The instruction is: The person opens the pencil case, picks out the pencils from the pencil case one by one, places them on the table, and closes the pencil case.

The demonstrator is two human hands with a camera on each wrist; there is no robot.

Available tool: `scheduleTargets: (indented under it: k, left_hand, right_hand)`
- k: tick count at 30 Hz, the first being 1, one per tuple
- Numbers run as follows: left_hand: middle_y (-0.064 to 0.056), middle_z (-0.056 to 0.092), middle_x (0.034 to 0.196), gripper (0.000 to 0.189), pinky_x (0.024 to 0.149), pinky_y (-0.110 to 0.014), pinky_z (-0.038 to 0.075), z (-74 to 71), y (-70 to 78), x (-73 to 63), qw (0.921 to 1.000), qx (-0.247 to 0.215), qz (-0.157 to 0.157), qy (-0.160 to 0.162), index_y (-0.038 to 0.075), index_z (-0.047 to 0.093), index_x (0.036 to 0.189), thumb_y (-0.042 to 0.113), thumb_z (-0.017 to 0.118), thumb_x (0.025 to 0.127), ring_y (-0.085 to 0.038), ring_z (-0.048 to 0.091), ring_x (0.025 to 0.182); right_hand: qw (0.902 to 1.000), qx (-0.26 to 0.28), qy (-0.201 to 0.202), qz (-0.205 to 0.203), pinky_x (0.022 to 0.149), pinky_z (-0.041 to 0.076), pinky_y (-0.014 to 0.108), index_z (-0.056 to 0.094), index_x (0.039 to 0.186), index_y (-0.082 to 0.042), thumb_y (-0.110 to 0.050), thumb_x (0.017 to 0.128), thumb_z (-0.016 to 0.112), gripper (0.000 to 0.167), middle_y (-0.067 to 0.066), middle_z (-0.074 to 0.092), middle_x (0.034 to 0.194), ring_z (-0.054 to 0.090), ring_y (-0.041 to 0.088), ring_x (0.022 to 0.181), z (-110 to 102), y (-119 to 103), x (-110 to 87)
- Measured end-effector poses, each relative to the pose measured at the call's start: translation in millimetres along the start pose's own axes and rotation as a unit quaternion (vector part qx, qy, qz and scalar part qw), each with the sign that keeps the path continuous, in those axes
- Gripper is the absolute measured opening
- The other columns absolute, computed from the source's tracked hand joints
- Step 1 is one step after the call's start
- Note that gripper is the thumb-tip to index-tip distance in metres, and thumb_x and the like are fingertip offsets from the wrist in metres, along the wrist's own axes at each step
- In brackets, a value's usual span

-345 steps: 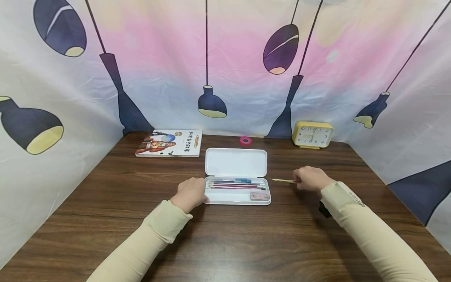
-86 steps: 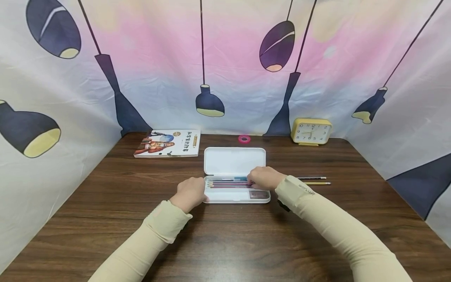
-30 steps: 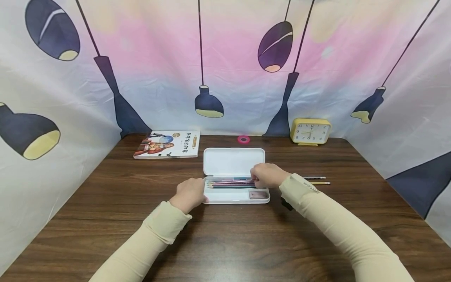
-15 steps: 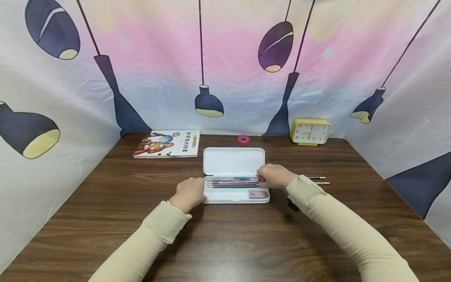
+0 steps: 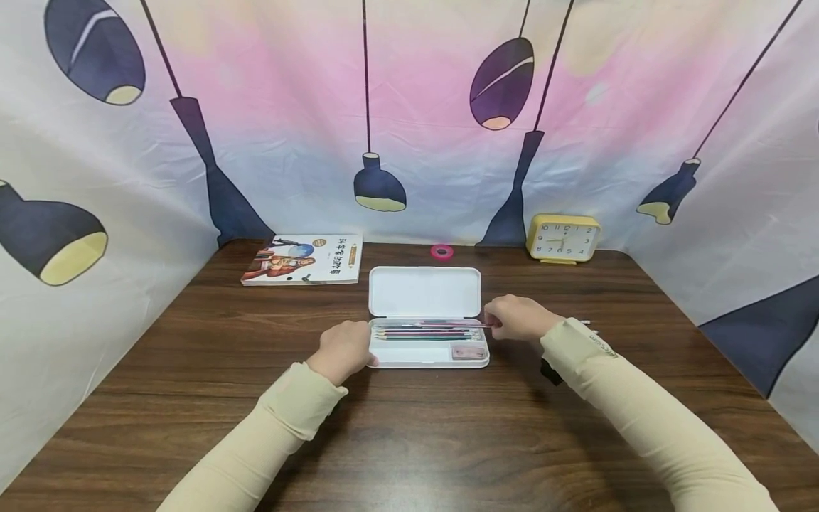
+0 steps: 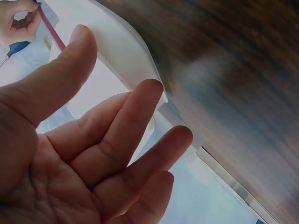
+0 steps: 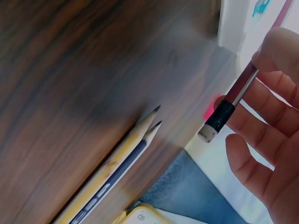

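Note:
A white pencil case (image 5: pixel 409 365) lies open on the table, its lid (image 5: pixel 425 291) tipped back. My left hand (image 5: pixel 343 348) holds the case's left end, the thumb apart from the fingers in the left wrist view. Between thumb and fingers, my right hand (image 5: pixel 520 318) pinches a maroon pencil (image 7: pixel 243 84) near its black band and white eraser. That pencil extends leftward above the case's back edge. Several pencils (image 5: pixel 422 334) lie in the back compartment, and a pinkish eraser (image 5: pixel 469 353) sits front right. Beyond the right hand lie a yellow pencil (image 7: pixel 107 163) and a dark striped pencil (image 7: pixel 117 179).
A book (image 5: pixel 303 260) lies at the back left of the wooden table (image 5: pixel 409 434). Behind the lid is a pink ring-shaped roll (image 5: pixel 441 252). A yellow clock (image 5: pixel 564 238) stands at the back right, before a printed cloth backdrop (image 5: pixel 288 163).
Earlier my right hand held a yellow pencil, which now lies with a dark one on the table. It then reached into the case and has drawn a maroon pencil rightward. The left hand stayed put.

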State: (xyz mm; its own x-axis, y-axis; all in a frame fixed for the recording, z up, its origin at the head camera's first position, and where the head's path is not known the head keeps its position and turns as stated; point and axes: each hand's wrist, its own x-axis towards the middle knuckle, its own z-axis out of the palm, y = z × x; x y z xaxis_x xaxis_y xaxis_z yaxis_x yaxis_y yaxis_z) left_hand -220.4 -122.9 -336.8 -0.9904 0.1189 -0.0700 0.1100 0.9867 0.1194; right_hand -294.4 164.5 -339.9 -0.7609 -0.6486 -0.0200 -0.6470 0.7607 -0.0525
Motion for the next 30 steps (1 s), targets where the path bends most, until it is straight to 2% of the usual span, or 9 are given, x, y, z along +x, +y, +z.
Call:
scheduleTargets:
  k: [9, 17, 24, 30]
  left_hand:
    - [-0.011, 0.061, 0.076, 0.037, 0.048, -0.037, 0.042, 1.0, -0.5, 0.5, 1.0000, 0.002, 0.004, 0.005, 0.002, 0.060, 0.080, 0.031, 0.076, 0.063, -0.020, 0.055, 0.065]
    - [-0.011, 0.061, 0.077, 0.038, 0.048, -0.037, 0.042, 2.6, -1.7, 2.1, 1.0000, 0.000, 0.003, 0.007, 0.002, 0.061, 0.081, 0.031, 0.077, 0.062, -0.020, 0.054, 0.064]
    - [-0.011, 0.061, 0.076, 0.038, 0.048, -0.037, 0.042, 3.4, -2.3, 2.4, 1.0000, -0.001, 0.006, 0.005, 0.002, 0.061, 0.081, 0.031, 0.076, 0.063, -0.020, 0.054, 0.063]
    - [-0.011, 0.061, 0.076, 0.038, 0.048, -0.037, 0.042, 2.3, -1.8, 2.4, 1.0000, -0.003, 0.003, 0.005, 0.002, 0.061, 0.082, 0.030, 0.076, 0.063, -0.020, 0.054, 0.063]
  right_hand:
    - [0.9997, 0.006, -0.010, 0.020, 0.054, 0.037, 0.028, 0.056, 0.073, -0.013, -0.009, 0.072, 0.061, 0.007, -0.004, 0.047, 0.067, 0.044, 0.012, 0.061, -1, 9, -8.5]
    - [0.9996, 0.003, -0.004, 0.027, 0.053, 0.037, 0.028, 0.056, 0.072, -0.014, -0.009, 0.069, 0.062, 0.009, -0.005, 0.047, 0.067, 0.044, 0.011, 0.062, -1, 18, -14.0]
    - [0.9985, 0.021, -0.014, 0.049, 0.054, 0.037, 0.029, 0.056, 0.072, -0.014, -0.009, 0.071, 0.062, 0.008, -0.005, 0.048, 0.068, 0.044, 0.013, 0.063, -1, 25, -23.3]
    - [0.9989, 0.022, 0.000, 0.042, 0.051, 0.035, 0.028, 0.056, 0.071, -0.015, -0.008, 0.069, 0.063, 0.010, -0.006, 0.046, 0.065, 0.043, 0.011, 0.060, 0, 35, -31.2]
